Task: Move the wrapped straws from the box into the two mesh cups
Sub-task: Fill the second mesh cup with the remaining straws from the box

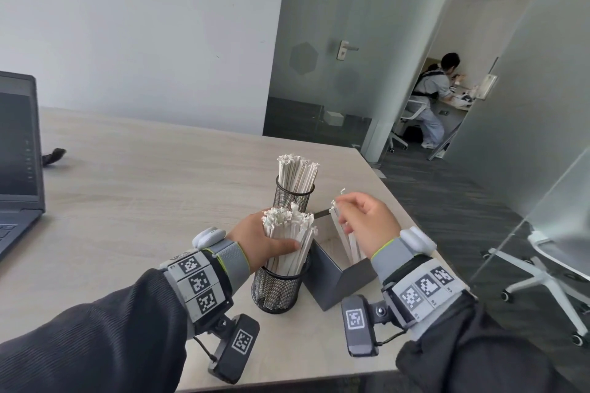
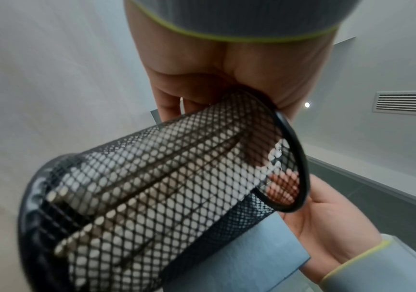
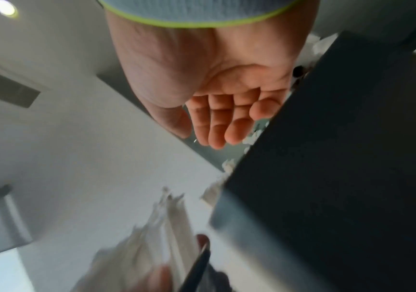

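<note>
From the head view, the left hand (image 1: 260,241) wraps the straw bundle (image 1: 289,234) standing in the near mesh cup (image 1: 277,289) on the desk (image 1: 134,175). The right hand (image 1: 367,226) pinches a few straws (image 1: 340,233) still in the box (image 1: 332,277). The far mesh cup (image 1: 293,198) stands full. The left wrist view alone shows straws through the mesh. No writing is readable.

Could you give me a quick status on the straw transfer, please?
Left hand grips the near cup's straws. Right hand among the box's straws, grip unclear.
</note>
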